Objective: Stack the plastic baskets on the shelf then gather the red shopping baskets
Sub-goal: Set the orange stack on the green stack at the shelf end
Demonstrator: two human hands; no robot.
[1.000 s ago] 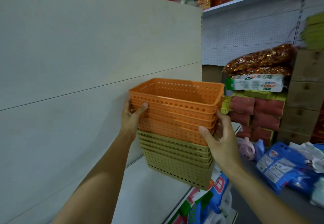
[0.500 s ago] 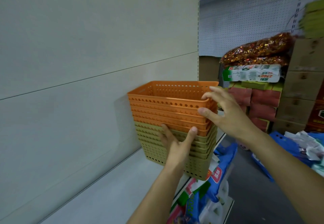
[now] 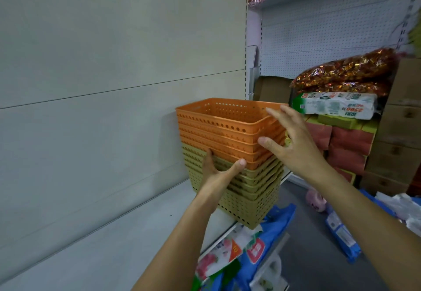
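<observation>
A stack of plastic baskets stands at the right end of the grey shelf [image 3: 118, 240]: several orange baskets [image 3: 218, 129] nested on several olive-green baskets [image 3: 250, 202]. Its near bottom corner reaches past the shelf's front edge. My left hand [image 3: 218, 174] lies against the stack's front wall where orange meets green, fingers up and thumb spread to the right. My right hand [image 3: 293, 145] is at the stack's right side with fingers spread, fingertips touching the top orange rim and thumb at the near corner. No red shopping basket is in view.
The shelf's pale back panel [image 3: 102, 85] rises on the left. Blue and white bags [image 3: 257, 247] fill the shelf below. To the right are a pegboard wall [image 3: 330, 35], cardboard boxes [image 3: 401, 131], pink packs [image 3: 350, 145], foil snack bags [image 3: 346, 72], and packets on the floor [image 3: 341, 236].
One second ago both hands held the stack in the air by its sides. It now rests on the shelf; my left hand moved to its front, my right to the top right rim.
</observation>
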